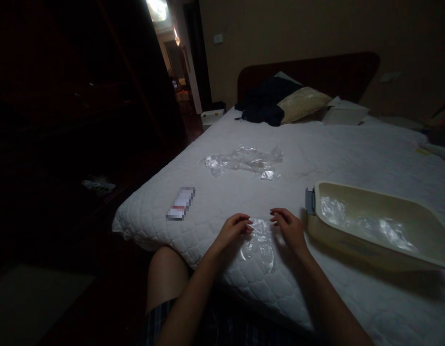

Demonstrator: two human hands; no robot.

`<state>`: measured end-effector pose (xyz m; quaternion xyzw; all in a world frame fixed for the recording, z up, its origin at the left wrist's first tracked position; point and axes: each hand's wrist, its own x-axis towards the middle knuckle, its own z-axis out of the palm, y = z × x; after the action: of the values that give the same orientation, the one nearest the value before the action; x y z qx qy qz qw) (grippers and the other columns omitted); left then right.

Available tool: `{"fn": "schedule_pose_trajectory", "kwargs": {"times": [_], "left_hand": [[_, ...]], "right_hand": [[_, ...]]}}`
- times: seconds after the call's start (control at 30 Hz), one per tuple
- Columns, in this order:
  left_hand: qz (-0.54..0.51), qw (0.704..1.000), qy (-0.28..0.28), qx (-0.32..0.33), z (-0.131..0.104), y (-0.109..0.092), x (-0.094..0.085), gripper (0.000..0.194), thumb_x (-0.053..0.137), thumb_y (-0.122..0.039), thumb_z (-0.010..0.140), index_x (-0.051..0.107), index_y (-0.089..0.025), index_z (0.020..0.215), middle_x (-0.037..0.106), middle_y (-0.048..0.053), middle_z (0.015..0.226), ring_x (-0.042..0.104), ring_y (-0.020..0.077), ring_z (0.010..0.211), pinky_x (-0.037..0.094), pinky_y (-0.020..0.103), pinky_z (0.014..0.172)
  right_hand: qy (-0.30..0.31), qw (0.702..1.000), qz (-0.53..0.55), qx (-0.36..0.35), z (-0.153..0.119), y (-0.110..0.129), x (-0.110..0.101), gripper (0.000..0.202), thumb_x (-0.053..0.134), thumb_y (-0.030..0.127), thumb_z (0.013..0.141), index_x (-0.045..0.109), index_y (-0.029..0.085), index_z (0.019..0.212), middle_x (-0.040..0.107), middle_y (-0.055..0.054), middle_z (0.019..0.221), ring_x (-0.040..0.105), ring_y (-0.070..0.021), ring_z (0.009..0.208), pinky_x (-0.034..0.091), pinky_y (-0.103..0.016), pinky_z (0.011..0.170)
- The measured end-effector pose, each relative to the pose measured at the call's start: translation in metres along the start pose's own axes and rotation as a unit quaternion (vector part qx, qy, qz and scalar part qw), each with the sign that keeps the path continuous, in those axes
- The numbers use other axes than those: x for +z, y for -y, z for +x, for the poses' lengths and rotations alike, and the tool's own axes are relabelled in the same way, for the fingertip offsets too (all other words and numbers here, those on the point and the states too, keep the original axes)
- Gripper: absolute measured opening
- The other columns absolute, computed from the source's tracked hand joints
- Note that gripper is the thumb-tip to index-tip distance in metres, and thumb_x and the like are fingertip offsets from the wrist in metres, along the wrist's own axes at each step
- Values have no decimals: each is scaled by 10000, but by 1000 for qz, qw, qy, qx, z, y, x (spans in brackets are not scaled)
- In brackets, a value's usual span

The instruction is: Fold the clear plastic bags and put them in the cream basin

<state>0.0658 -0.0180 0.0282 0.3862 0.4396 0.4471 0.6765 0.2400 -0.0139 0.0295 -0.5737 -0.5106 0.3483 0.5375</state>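
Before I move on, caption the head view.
Left hand and right hand flank clear plastic film on a white quilted bed beside an oblong beige tub.

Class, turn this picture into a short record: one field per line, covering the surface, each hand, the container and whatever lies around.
Surface: white quilted bed
Left hand: fingers curled at the near clear plastic; left hand; grip unclear
Right hand: right hand at its other side; grip unclear
Container: pale tub, right of both hands, clear plastic inside
Beyond hands: crumpled plastic
Left of hands: pixelated object
Near headboard: dark cloth, pale pillow
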Motion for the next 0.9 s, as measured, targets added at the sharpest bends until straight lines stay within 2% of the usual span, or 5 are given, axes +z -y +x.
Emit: {"fn": "schedule_pose_trajectory", "kwargs": {"times": [0.13, 0.3, 0.43, 0.6, 0.9], "left_hand": [[-76, 994, 49, -64, 17, 8, 10, 196, 656, -184, 628, 578, -123, 798, 643, 81, 828, 620, 136, 729, 470, 245, 718], [-97, 983, 35, -152, 26, 9, -14, 116, 610, -211, 699, 572, -121, 763, 645, 112, 884, 623, 162, 817, 488, 257, 751], [-71, 990, 30, -120, 20, 1, -38, 165, 618, -228, 689, 571, -115, 799, 638, 123, 887, 629, 161, 740, 511, 265, 658], [91, 995, -48, 3, 22, 2, -55, 231, 643, -260, 635, 550, -129, 801, 570, 22, 650, 526, 84, 496, 420, 198, 461], [386, 917, -16, 101, 47, 3, -50, 314, 671, -165, 516, 584, -151, 818, 532, -12, 688, 490, 111, 633, 378, 216, 587]], "right_hand": [[104, 953, 215, 187, -1, -7, 15, 236, 599, 309, 647, 599, 204, 859, 663, -44, 790, 636, -185, 738, 493, -305, 675], [45, 941, 230, 245, 5, -36, -6, 151, 652, 255, 618, 598, 202, 747, 669, -54, 745, 646, -198, 741, 526, -322, 694], [61, 961, 177, 202, 9, -48, -37, 182, 628, 317, 662, 608, 190, 791, 662, -77, 747, 640, -200, 665, 535, -338, 611], [48, 995, -43, 76, 15, -56, -52, 231, 636, 330, 631, 616, 173, 800, 640, -63, 711, 604, -189, 627, 495, -308, 550], [93, 950, -271, -121, 27, -55, -49, 318, 564, 261, 700, 575, 153, 999, 608, -127, 980, 581, -234, 885, 456, -365, 758]]}}
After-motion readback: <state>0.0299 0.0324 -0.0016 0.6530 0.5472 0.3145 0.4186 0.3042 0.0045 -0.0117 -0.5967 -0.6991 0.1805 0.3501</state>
